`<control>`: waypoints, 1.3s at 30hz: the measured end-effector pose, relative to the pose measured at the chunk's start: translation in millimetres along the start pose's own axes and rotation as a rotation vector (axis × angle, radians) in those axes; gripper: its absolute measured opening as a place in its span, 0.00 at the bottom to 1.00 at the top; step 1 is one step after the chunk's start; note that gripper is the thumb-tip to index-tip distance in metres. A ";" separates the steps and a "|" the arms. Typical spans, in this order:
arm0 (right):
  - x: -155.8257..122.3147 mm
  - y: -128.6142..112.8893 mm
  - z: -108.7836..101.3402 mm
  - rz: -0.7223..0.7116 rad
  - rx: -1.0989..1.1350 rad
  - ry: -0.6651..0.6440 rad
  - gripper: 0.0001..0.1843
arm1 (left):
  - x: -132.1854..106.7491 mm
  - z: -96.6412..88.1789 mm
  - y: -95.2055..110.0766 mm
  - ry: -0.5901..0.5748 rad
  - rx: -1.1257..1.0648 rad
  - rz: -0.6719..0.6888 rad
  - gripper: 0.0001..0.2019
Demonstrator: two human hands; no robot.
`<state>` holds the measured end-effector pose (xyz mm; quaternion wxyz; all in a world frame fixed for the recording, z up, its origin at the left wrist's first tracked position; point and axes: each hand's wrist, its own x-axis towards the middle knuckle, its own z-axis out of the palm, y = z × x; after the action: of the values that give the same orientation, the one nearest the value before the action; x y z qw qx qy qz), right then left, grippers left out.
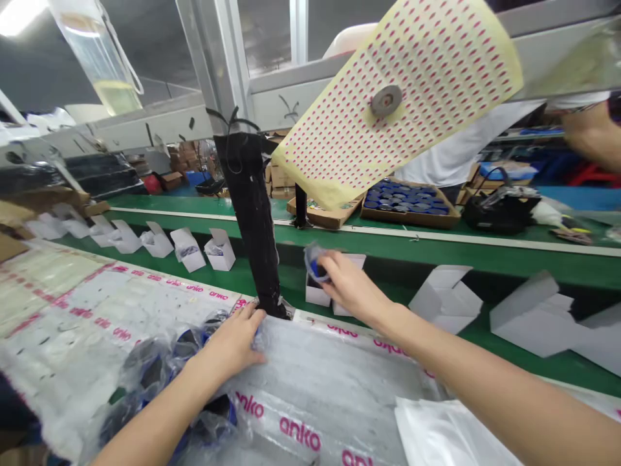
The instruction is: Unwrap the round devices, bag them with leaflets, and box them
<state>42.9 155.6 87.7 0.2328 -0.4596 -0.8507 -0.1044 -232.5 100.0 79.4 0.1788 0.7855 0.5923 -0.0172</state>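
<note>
My right hand (350, 285) grips a blue round part in a clear plastic bag (315, 260), the exact kind of which I cannot make out. It holds the part above an open white box (317, 294) on the green conveyor belt. My left hand (237, 344) rests at the table's far edge, fingers and thumb apart, beside a pile of similar bagged blue round parts (150, 369). My left forearm hides some of that pile.
Open white boxes (222, 250) line the belt (291, 259) on both sides. A black-wrapped post (250, 220) rises between my hands. A yellow sticker sheet (398, 97) hangs overhead. Beyond stands a carton of blue discs (410, 197). White bags (451, 430) lie at front right.
</note>
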 end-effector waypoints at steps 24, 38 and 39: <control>6.3 -29.8 37.5 0.017 -0.289 -0.169 0.16 | -19.6 -18.8 49.7 -0.077 -0.107 0.159 0.25; 16.8 -35.5 29.4 -0.078 -0.294 -0.234 0.15 | -34.8 7.2 68.0 -0.148 -0.066 0.059 0.27; 17.3 -37.5 28.9 -0.069 -0.300 -0.227 0.16 | -36.8 7.9 69.7 -0.143 -0.078 0.046 0.28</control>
<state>-5.1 158.7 72.5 0.0602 -0.4688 -0.8615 -0.1855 -176.8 47.2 99.0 0.2514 0.7881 0.5600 -0.0462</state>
